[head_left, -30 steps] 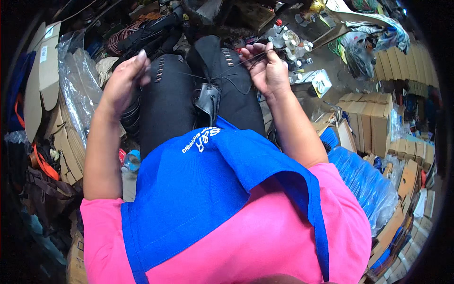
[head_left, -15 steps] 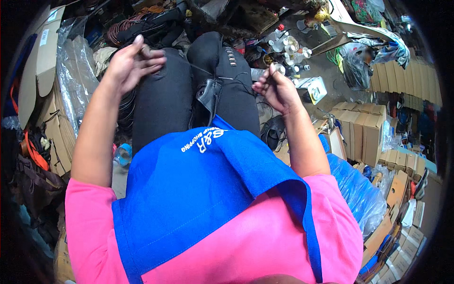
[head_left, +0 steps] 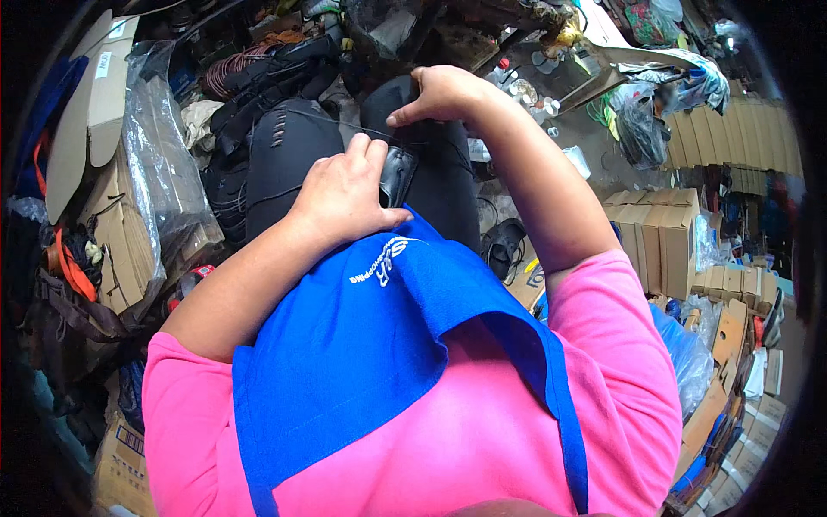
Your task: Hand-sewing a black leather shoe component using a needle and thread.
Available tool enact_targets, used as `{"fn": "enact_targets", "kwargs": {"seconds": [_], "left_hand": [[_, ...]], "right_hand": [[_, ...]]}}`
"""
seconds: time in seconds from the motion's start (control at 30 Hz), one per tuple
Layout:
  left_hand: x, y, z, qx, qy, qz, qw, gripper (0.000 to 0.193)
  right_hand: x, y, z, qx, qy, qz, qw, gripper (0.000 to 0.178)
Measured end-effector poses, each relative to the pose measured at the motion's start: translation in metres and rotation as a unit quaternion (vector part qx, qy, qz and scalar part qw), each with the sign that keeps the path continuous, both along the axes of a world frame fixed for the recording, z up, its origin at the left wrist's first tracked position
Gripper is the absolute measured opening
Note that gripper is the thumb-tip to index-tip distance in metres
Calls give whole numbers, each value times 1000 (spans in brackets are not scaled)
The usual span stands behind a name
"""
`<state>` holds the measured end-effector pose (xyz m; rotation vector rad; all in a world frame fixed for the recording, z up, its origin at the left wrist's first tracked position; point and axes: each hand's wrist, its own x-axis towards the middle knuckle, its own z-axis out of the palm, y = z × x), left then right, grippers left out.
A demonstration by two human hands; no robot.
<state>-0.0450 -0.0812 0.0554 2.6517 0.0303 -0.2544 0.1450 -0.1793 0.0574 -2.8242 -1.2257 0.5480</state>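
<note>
A black leather shoe (head_left: 398,175) is between my black-clad knees, its opening toward me. My left hand (head_left: 343,188) is closed over the near left side of the shoe, thumb by the blue apron (head_left: 345,345). Past it, my right hand (head_left: 448,95) curls over the far end with its thumb pointing left. Most of its fingers are hidden, and what it grips cannot be made out. A thin dark thread (head_left: 332,118) runs across my left knee toward the shoe.
Plastic-wrapped cardboard (head_left: 159,155) stands on the left. Small bottles (head_left: 521,90) stand on the floor beyond my right arm. Brown boxes (head_left: 659,233) are stacked at the right, with a black item (head_left: 502,246) beside my right leg.
Both hands, raised wide apart before, have come inward to the shoe. The left has closed on its near part; the right has moved left over its far end.
</note>
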Motion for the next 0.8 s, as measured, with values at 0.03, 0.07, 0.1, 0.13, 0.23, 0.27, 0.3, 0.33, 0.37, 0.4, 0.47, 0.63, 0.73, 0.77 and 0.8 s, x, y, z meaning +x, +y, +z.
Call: {"fn": "enact_targets", "kwargs": {"seconds": [0.03, 0.07, 0.1, 0.13, 0.23, 0.27, 0.3, 0.33, 0.37, 0.4, 0.47, 0.63, 0.73, 0.77, 0.8], "left_hand": [[1, 0, -5, 2, -4, 0, 1000, 75], [1, 0, -12, -9, -11, -21, 1000, 72], [0, 2, -18, -21, -15, -38, 999, 68], [-3, 2, -21, -37, -30, -39, 998, 63], [-12, 9, -28, -95, -45, -85, 991, 62], [-14, 10, -28, -118, -45, -90, 988, 62], [-13, 10, -27, -118, -43, -93, 988, 62], [-12, 11, -25, -124, -32, -98, 987, 62], [-12, 11, -23, -130, -21, -103, 986, 62], [-11, 12, -21, -129, -19, -105, 986, 62], [-10, 13, -16, -109, -44, -104, 988, 56], [23, 41, -23, -173, -149, -75, 971, 33], [58, 39, -36, -199, -235, -83, 948, 40], [68, 37, -42, -197, -242, -97, 945, 42], [77, 33, -46, -229, -183, -111, 950, 41]], "right_hand": [[5, -2, 0, -17, 75, -20, 997, 59], [8, -7, -1, -33, 151, -41, 987, 51], [9, -13, -5, -33, 150, -37, 987, 51], [7, -24, -7, 22, 204, -51, 977, 44], [-3, -54, -13, 122, 290, -56, 948, 37], [-6, -62, -17, 149, 304, -69, 938, 36], [-11, -68, -19, 177, 319, -83, 928, 36], [-13, -71, -25, 179, 298, -118, 930, 34], [-16, -72, -31, 180, 299, -121, 930, 34], [-17, -70, -37, 222, 264, -110, 932, 33], [-20, -68, -48, 289, 198, -77, 933, 30], [-46, -60, -15, 337, 18, -24, 941, 37], [-56, -64, 1, 227, 57, 70, 970, 40], [-58, -65, 0, 178, 92, 93, 975, 39], [-60, -66, -3, 180, 97, 103, 973, 35]]}}
